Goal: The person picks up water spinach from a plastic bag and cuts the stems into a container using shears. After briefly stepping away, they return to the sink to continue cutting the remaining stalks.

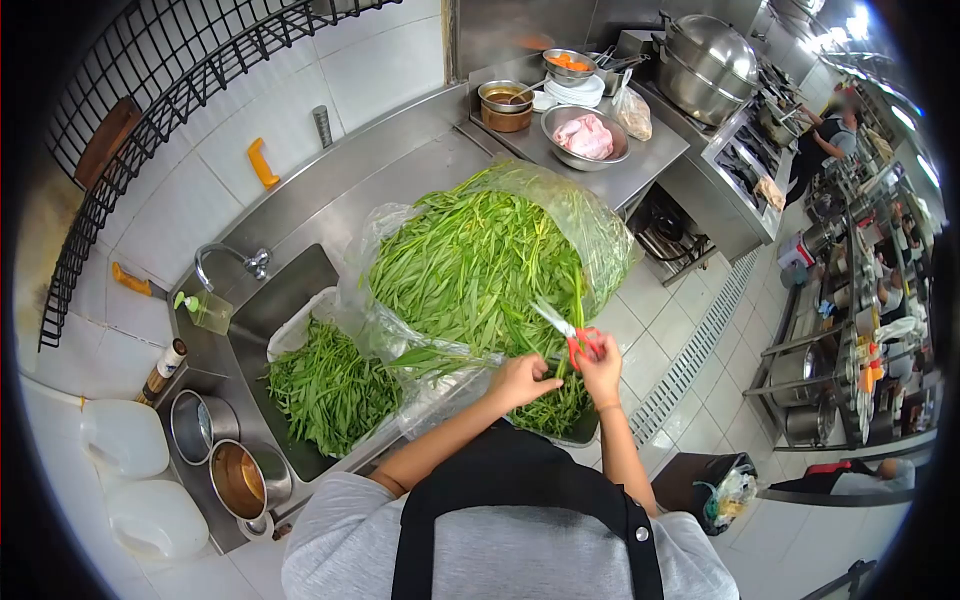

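Red-handled scissors [570, 337] sit in my right hand [601, 370], their blades pointing up and left over the greens. Beside it, my left hand [524, 382] is closed, thumb and fingers pinched on leafy green stems. A large heap of long-leaved greens [470, 260] lies in front of both hands in a clear plastic bag [600, 230]. Below my hands, more cut greens [550, 408] fill a dark container, partly hidden by my arms. Another pile of greens [335, 385] rests in a white basket [285, 340] in the sink at left.
The sink [265, 300] has a tap [225, 262]. Metal pots [250, 480] and plastic jugs [125, 440] stand at left. A bowl of raw meat [585, 138] is on the far counter, near a steamer pot [705, 65]. A bin [700, 485] stands at right; a person [830, 135] is beyond the stove.
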A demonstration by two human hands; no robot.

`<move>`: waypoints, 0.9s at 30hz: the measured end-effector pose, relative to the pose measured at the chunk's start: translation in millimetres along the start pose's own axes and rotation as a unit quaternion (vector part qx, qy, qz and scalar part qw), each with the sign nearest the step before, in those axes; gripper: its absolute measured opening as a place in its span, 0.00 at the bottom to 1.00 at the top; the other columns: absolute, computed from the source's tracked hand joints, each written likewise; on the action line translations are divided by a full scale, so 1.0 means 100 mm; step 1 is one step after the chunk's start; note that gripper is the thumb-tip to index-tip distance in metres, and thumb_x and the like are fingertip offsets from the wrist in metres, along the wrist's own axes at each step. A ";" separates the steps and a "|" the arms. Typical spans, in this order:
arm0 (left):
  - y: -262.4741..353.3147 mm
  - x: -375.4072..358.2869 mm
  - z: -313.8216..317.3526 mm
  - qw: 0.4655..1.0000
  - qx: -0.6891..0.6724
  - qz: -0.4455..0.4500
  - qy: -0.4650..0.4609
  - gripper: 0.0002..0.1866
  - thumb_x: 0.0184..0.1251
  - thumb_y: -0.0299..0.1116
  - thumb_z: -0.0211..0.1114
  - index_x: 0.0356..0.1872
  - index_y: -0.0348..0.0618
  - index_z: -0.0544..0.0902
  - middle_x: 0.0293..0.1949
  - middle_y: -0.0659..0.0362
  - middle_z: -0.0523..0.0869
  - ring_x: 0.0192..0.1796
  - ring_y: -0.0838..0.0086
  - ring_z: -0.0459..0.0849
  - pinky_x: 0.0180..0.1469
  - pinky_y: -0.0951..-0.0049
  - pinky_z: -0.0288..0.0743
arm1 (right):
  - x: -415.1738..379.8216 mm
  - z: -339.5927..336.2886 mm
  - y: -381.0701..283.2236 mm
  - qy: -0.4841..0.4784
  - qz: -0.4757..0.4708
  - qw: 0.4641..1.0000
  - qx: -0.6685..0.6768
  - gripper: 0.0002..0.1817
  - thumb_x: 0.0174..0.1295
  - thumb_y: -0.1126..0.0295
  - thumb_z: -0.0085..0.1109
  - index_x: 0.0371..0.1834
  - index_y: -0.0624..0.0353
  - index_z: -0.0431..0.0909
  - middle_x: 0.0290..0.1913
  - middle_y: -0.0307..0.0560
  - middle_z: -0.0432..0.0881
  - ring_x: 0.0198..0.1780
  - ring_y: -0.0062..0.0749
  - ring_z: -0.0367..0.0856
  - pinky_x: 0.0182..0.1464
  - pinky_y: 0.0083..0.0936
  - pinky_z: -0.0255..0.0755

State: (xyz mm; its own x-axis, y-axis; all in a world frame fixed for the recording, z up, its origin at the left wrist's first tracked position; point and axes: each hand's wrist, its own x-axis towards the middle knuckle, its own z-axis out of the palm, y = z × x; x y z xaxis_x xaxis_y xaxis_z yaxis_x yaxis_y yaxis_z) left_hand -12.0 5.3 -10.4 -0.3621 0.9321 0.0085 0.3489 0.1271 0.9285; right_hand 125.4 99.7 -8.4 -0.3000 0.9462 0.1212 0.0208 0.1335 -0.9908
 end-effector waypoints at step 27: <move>-0.39 0.63 -1.23 0.958 0.055 0.031 0.281 0.08 0.43 0.25 0.69 0.20 0.37 0.76 0.19 0.54 0.79 0.22 0.67 0.78 0.28 0.70 0.71 | 0.76 0.81 0.08 0.037 -0.013 0.995 -0.096 0.16 0.42 0.82 0.64 0.28 0.57 0.66 0.24 0.35 0.70 0.28 0.18 0.67 0.32 0.17 0.68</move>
State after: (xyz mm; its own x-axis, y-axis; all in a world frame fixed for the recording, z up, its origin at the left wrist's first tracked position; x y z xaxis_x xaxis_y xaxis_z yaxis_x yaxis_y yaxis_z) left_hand -154.3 17.5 -0.1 -0.7351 0.6134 0.2889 0.4627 0.1424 0.8750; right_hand 25.4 148.9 -11.9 -0.2323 0.9596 0.1586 0.1976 0.2063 -0.9583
